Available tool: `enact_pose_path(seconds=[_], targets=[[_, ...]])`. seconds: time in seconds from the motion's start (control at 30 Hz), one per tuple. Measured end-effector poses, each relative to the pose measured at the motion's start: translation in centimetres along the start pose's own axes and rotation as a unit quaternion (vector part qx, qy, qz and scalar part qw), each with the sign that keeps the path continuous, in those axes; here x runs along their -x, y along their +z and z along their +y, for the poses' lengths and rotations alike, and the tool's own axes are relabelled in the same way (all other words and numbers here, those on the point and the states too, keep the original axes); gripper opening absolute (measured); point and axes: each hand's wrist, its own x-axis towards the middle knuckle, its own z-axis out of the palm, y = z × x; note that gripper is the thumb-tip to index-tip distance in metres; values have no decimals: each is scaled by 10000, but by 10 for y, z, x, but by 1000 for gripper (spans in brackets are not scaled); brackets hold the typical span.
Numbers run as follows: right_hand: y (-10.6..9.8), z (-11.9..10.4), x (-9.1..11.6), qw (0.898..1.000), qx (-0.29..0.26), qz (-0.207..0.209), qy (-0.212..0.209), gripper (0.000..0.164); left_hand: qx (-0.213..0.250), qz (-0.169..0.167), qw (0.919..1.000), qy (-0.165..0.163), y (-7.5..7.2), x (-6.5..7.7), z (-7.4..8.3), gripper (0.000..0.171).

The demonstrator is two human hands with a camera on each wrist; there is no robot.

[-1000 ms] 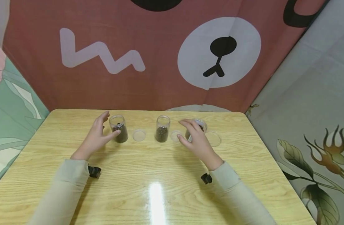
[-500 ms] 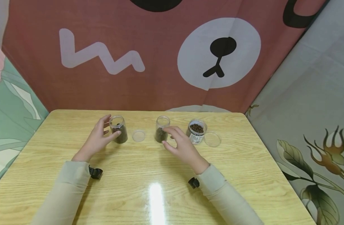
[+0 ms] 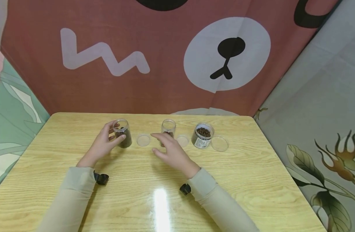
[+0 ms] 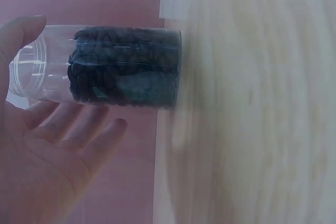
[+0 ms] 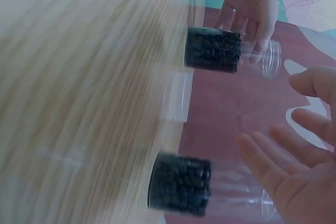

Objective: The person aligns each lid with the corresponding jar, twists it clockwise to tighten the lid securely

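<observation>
My left hand (image 3: pixel 103 141) is spread around the left clear jar (image 3: pixel 123 138). Its thumb overlaps the jar's front and its fingers reach behind the left side. Dark beans (image 4: pixel 126 66) fill much of that upright, uncapped jar. My right hand (image 3: pixel 174 153), fingers loosely extended and holding nothing, hovers in front of the middle jar (image 3: pixel 168 125), partly covering it in the head view. Dark beans (image 5: pixel 181 184) also show in this middle jar in the right wrist view. Between these two jars a clear round lid (image 3: pixel 143 140) lies flat.
A wider, uncapped jar (image 3: pixel 202 141) of brown beans with a white label stands on the right. One clear lid (image 3: pixel 182 140) lies to its left, a larger lid (image 3: pixel 219 143) to its right. The wooden table (image 3: pixel 131 193) meets a printed cloth (image 3: pixel 108 93) behind.
My right hand has moved left from the wide jar, past the middle jar's front. My left hand has come closer around the left jar. The jars have stayed in place.
</observation>
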Motion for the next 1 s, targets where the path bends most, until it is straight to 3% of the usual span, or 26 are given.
enact_pose_path(seconds=[0.37,1.0], targets=[[16,0,-20,9978,-15,-310,583,54,326,-33,9995,-21,3,-2,-4,80],[37,6,-53,9869,1070,-861,845,56,581,21,9983,48,6,-1,-8,70]])
